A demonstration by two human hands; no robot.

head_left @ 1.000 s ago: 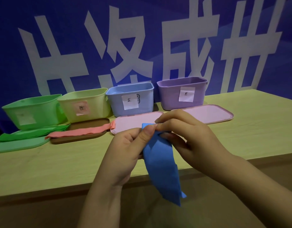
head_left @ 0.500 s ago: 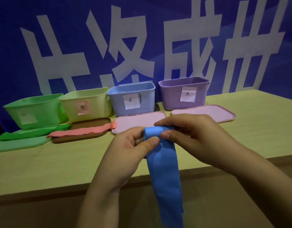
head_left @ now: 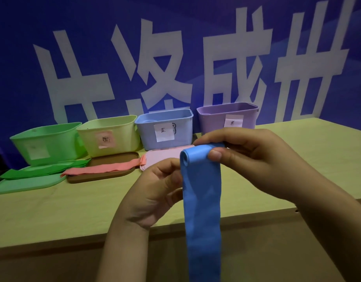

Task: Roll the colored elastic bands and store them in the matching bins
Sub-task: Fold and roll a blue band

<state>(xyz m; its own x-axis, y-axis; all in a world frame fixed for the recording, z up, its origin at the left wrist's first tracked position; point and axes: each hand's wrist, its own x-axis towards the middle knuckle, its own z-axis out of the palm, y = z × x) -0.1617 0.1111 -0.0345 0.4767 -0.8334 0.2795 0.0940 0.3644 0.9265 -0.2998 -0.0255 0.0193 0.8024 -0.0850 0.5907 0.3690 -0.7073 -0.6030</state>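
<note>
We hold the blue band (head_left: 202, 200) in the air over the near edge of the table (head_left: 74, 210), its long tail hanging free below so gravity keeps it flat while the top curls. The right hand (head_left: 253, 159) pinches the rolled top edge between thumb and fingers; the left hand (head_left: 153, 192) is curled against the roll's left end, where we judge it steadies the coil, though its fingertips are partly hidden. 4 bins stand in a row at the back; the blue bin (head_left: 165, 127) sits straight ahead, close for the drop. A green band (head_left: 45, 170) and a pink band (head_left: 102, 167) lie flat on lids, waiting.

Against 0.5 s ago: the roll is thicker and an open spiral shows at its left end. Against 1.0 s ago: the tail hangs straight, no longer twisted.
</note>
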